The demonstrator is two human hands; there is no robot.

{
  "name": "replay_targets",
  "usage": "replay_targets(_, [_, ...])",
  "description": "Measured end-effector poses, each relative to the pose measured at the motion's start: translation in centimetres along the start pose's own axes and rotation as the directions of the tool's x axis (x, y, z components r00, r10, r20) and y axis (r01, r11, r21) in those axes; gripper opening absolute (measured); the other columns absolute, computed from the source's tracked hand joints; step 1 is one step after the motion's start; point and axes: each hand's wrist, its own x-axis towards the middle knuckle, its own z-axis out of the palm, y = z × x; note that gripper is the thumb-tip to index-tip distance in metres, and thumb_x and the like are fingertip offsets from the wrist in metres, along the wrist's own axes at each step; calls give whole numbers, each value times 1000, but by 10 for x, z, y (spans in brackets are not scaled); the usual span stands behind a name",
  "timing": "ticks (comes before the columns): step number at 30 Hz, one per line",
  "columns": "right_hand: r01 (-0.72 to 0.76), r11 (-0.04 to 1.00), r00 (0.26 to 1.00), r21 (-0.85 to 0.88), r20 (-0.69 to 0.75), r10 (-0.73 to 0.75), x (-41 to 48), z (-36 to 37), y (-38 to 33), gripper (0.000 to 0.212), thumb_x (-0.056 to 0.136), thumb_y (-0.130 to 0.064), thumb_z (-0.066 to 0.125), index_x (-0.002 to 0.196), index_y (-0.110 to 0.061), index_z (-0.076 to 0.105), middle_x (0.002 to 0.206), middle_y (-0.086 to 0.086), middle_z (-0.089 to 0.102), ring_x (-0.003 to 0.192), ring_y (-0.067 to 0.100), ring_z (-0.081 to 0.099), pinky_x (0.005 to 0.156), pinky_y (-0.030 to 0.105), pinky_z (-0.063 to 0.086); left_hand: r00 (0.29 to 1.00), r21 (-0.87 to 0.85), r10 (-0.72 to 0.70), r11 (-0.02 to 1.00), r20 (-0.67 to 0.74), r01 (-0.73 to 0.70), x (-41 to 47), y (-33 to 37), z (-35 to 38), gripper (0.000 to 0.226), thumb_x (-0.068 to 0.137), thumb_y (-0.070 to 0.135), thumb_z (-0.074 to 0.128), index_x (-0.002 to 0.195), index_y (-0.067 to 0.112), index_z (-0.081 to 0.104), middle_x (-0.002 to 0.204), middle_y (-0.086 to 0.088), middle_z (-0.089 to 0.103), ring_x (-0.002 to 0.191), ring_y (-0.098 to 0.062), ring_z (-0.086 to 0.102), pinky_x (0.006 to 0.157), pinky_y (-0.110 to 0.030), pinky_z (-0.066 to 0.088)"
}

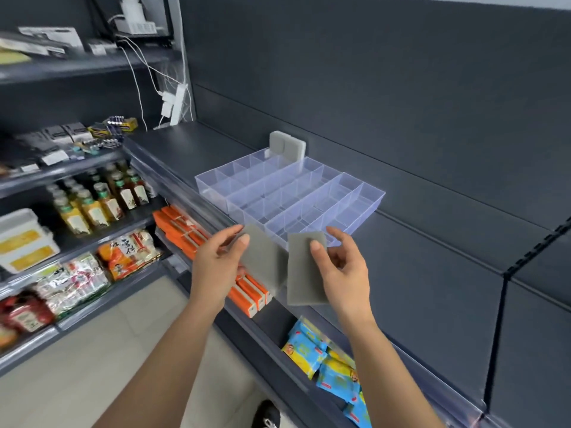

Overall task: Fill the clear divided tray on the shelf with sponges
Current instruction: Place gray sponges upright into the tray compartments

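Two grey sponges were in your grasp, one per hand. Your left hand [216, 257] pinched the left sponge [262, 257] between thumb and fingers, and your right hand [340, 267] pinched the right sponge [304, 273] the same way, thumb on its upper face. The pair sat side by side, their edges close, just at six o'clock of the clear divided tray [216, 188]. That tray rested on the dark shelf [417, 257], and at its twelve o'clock corner the upright sponges [285, 148] stood on edge against each other. Orange packs [182, 230] lay on a lower shelf at nine o'clock of your left hand, blue packets [324, 359] at five o'clock of your right.
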Motion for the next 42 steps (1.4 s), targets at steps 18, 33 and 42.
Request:
replay_targets(18, [53, 998, 999, 31, 3, -53, 191, 83, -11, 43, 84, -43, 65, 125, -40, 52, 82, -4, 59, 71, 6, 53, 67, 15, 46, 985, -61, 66, 997, 159, -57, 207, 27, 27, 25, 83, 7, 68, 101, 25, 67, 99, 6, 67, 85, -9, 63, 67, -28, 55])
replay_targets(33, [7, 999, 986, -46, -166, -14, 277, 124, -9, 27, 82, -30, 72, 106, -32, 59, 86, -4, 64, 78, 13, 57, 69, 21, 47, 933, -44, 133, 991, 333, -126, 336, 16, 44, 32, 84, 3, 66, 94, 33, 68, 99, 8, 68, 89, -9, 64, 70, -25, 52])
replay_targets(42, [12, 988, 920, -154, -386, -71, 326, 153, -3, 32, 79, -20, 74, 94, -38, 52, 85, -9, 63, 74, 8, 56, 72, 23, 47, 797, 62, 342, 902, 497, -426, 416, 23, 68, 34, 83, 3, 66, 105, 29, 68, 104, 13, 58, 94, 4, 54, 78, -9, 42])
